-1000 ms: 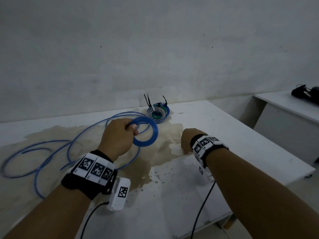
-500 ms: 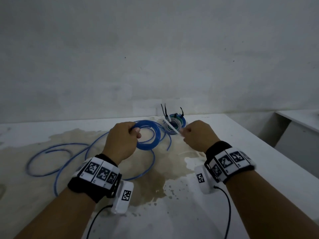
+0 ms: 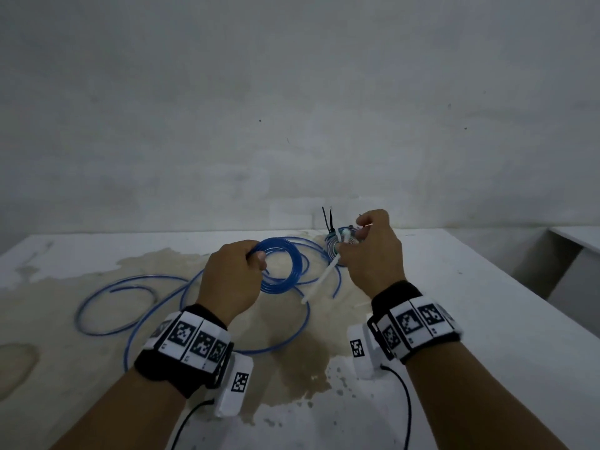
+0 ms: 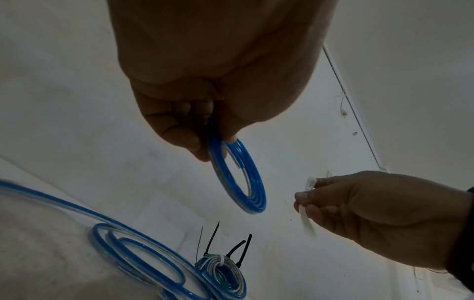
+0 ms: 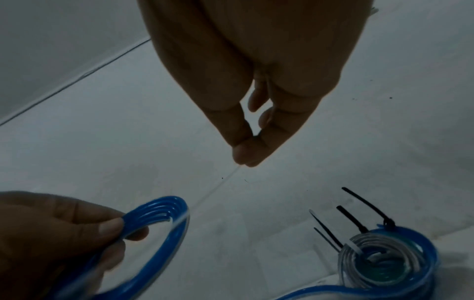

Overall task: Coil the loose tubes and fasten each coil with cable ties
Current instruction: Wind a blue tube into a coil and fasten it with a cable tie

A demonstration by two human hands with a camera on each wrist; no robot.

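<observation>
My left hand [image 3: 237, 271] grips a small coil of blue tube [image 3: 285, 271] [image 4: 241, 178] [image 5: 159, 215] above the table. The rest of the tube trails off in loose loops [image 3: 130, 306] over the table to the left. My right hand [image 3: 367, 251] [image 4: 359, 203] pinches a white cable tie [image 3: 319, 280] [image 4: 306, 217], held just right of the coil. In the right wrist view the thumb and fingertips [image 5: 246, 154] press together and the tie is barely visible. Behind the hands lies a finished stack of coils [image 3: 334, 245] [image 4: 225, 278] [image 5: 384, 263] bound with black and white ties.
The white table [image 3: 470, 303] carries a large brown stain [image 3: 292, 352] at its middle. A plain wall stands right behind it. A second white table [image 3: 578, 241] is off to the right, beyond a gap. Wrist-camera cables hang below both forearms.
My right hand has lifted from the table with the white cable tie and come up beside the coil. The left hand kept hold of the coil. The head view turned left.
</observation>
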